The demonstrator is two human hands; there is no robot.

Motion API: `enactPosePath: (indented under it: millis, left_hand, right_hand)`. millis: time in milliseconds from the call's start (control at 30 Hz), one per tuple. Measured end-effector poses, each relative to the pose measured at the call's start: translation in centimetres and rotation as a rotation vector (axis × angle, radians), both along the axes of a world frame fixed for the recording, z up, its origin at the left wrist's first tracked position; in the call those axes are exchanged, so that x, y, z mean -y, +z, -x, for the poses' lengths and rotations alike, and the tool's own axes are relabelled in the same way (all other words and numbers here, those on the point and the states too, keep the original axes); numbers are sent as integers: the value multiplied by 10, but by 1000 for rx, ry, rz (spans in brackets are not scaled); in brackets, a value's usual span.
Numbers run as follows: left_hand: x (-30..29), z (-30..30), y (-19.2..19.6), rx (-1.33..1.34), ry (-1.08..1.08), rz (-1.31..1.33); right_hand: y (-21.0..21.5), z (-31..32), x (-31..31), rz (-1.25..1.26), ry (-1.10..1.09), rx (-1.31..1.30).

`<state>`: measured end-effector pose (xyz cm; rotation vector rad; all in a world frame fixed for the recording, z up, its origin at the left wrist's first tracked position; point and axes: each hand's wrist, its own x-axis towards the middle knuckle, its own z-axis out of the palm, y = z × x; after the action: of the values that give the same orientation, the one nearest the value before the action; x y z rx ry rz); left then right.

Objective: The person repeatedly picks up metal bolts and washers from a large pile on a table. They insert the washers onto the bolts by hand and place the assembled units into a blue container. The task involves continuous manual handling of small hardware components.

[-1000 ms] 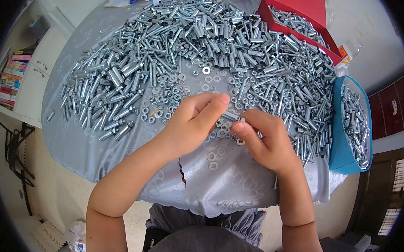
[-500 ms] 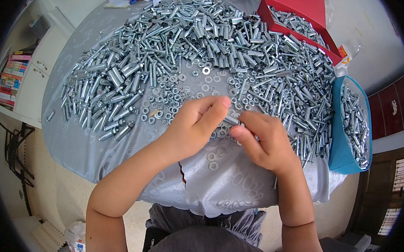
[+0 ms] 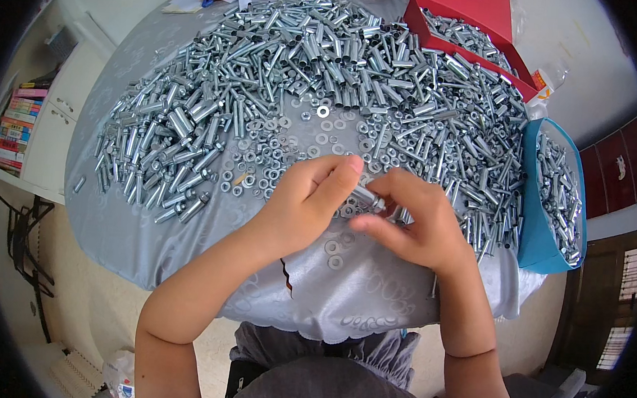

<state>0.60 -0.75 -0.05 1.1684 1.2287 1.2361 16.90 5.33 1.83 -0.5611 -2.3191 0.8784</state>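
Observation:
My left hand (image 3: 305,198) is closed around a silver expansion bolt (image 3: 366,196), whose nut end points right and slightly down. The rest of the bolt is hidden in the fingers. At that nut end is my right hand (image 3: 425,222), its thumb and fingers apart; whether a fingertip touches the nut I cannot tell. Below and between the hands lie a few loose flat washers (image 3: 336,262). Beyond them, washers and nuts (image 3: 270,157) are scattered over the grey tablecloth (image 3: 242,285).
Metal sleeves and bolts (image 3: 333,48) form a large heap across the far side. Thicker assembled bolts (image 3: 183,167) lie at left. A red box (image 3: 516,72) and a blue bin (image 3: 536,232), both full of hardware, stand at right. The tablecloth has a tear (image 3: 286,278) near the front edge.
My right thumb and fingers have spread apart, and the thumb has moved left and down off the bolt's end. The nut end now shows more. My left hand keeps its hold.

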Motion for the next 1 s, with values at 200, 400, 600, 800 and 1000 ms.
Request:
enactPosePath:
  millis: [200,400,600,800,1000]
  left_hand:
    - [1,2,3,-200,36,-167]
    - [2,7,7,-489,80,-440]
    - [3,6,1,-368,148,-503]
    - [-15,36,10,620,556,-259]
    - [-15,111,34,690,890,-393]
  right_hand:
    - [-3,-3,2,86,20,125]
    - [-2,1,10,814,160,11]
    - [9,-4,5,958,266,-12]
    - [-2,-1,-1,792,128,-213]
    - [-3,-2,-8,861,-8,-251]
